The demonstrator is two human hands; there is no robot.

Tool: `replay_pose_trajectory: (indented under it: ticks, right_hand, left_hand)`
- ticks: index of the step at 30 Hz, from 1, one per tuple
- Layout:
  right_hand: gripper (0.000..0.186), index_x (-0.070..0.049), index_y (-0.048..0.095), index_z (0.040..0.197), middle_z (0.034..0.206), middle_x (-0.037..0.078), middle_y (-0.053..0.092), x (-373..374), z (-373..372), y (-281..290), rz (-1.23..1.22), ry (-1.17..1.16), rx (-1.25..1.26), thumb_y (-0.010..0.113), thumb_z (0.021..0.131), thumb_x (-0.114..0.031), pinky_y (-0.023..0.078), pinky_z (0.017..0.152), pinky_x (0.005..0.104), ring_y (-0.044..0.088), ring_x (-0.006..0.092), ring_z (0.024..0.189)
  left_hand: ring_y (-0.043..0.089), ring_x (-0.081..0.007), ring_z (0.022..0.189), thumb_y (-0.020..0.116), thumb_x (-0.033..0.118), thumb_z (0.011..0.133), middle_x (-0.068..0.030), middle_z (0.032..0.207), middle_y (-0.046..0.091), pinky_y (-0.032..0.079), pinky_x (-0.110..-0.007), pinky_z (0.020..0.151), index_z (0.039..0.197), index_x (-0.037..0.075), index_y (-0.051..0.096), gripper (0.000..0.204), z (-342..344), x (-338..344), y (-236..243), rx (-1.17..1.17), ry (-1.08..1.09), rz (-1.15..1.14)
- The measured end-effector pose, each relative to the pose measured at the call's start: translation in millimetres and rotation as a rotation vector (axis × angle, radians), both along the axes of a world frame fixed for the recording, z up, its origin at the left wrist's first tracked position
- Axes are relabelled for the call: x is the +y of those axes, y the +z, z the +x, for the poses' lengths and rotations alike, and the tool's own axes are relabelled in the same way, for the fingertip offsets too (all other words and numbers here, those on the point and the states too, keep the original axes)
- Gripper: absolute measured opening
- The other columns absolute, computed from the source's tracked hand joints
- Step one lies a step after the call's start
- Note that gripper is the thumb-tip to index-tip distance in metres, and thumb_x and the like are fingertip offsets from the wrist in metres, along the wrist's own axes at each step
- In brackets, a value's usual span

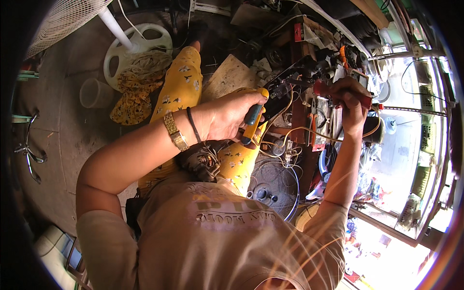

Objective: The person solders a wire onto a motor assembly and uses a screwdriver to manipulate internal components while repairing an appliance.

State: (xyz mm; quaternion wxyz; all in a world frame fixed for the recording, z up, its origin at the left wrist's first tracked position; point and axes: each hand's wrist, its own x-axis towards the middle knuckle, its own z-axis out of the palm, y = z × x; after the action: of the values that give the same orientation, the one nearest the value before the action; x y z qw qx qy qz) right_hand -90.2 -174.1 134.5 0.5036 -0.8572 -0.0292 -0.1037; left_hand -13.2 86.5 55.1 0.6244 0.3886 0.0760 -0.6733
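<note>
My left hand (234,116) is closed around a hand tool with yellow and dark blue grips (252,118); its working end is hidden, so I cannot tell its kind. Over the cluttered bench side, my right hand (352,99) grips a red-handled soldering iron (323,88), its dark barrel toward the left. A pale cord (309,128) curves near that hand and runs back toward my lap. In my lap sits a dark motor-like part with copper-coloured windings (203,162), below my left wrist and touched by neither hand.
Orange-handled pliers (313,121) lie among tools and wires on the right. A dark round fan grille (273,186) is beside my leg. At upper left stand a white fan base (137,50) and a clear plastic tub (96,93). A glass showcase (401,145) borders the right.
</note>
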Motion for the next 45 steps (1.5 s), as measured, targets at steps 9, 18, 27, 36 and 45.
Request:
replay_pose_trajectory:
  ticks: [9, 18, 27, 36, 45]
  right_hand:
    - [0.038, 0.005, 0.063, 0.083, 0.075, 0.009, 0.061, -3.0, -1.2, -2.4, -0.02, -0.027, -0.01, 0.055, 0.079, -0.032, 0.041, 0.057, 0.0246, 0.051, 0.0112, 0.062]
    - [0.039, 0.004, 0.063, 0.084, 0.074, 0.008, 0.061, -1.5, 0.0, -5.4, -0.024, -0.034, -0.019, 0.055, 0.079, -0.034, 0.04, 0.056, 0.0241, 0.051, 0.0101, 0.061]
    - [0.039, 0.004, 0.063, 0.085, 0.075, 0.008, 0.062, 0.1, -1.7, -5.2, -0.022, -0.055, -0.002, 0.055, 0.079, -0.033, 0.04, 0.057, 0.0239, 0.051, 0.0098, 0.062]
    - [0.038, 0.004, 0.063, 0.085, 0.075, 0.007, 0.062, -0.1, -3.3, -5.0, 0.003, -0.048, -0.019, 0.056, 0.08, -0.034, 0.04, 0.057, 0.0239, 0.051, 0.01, 0.062]
    - [0.04, 0.003, 0.064, 0.084, 0.073, 0.007, 0.061, -3.0, -5.8, -6.1, 0.011, -0.063, -0.009, 0.057, 0.079, -0.035, 0.039, 0.057, 0.0234, 0.051, 0.0095, 0.062]
  left_hand:
    - [0.065, -0.0259, 0.091, 0.049, 0.038, 0.096, -0.0074, 0.106, 0.06, 0.057, -0.048, 0.073, 0.104, 0.008, 0.051, 0.031, 2.4, -1.9, -0.9, 0.007, -0.003, -0.033]
    - [0.063, -0.0234, 0.094, 0.046, 0.038, 0.097, -0.0073, 0.106, 0.062, 0.056, -0.044, 0.071, 0.098, 0.01, 0.052, 0.028, 6.2, -2.0, -3.2, -0.048, -0.01, -0.052]
    - [0.061, -0.0156, 0.093, 0.048, 0.04, 0.096, -0.0027, 0.099, 0.061, 0.056, -0.042, 0.069, 0.109, 0.012, 0.053, 0.032, 2.1, -1.5, -3.9, -0.157, -0.044, -0.009]
    - [0.053, -0.0105, 0.098, 0.051, 0.043, 0.094, 0.0001, 0.104, 0.053, 0.056, -0.037, 0.066, 0.116, 0.01, 0.053, 0.039, -2.2, -2.6, -11.3, -0.355, -0.124, -0.018]
    - [0.052, -0.0084, 0.092, 0.05, 0.044, 0.096, -0.0011, 0.099, 0.052, 0.055, -0.027, 0.06, 0.115, 0.007, 0.054, 0.042, -3.7, 0.7, -13.3, -0.474, -0.193, -0.051]
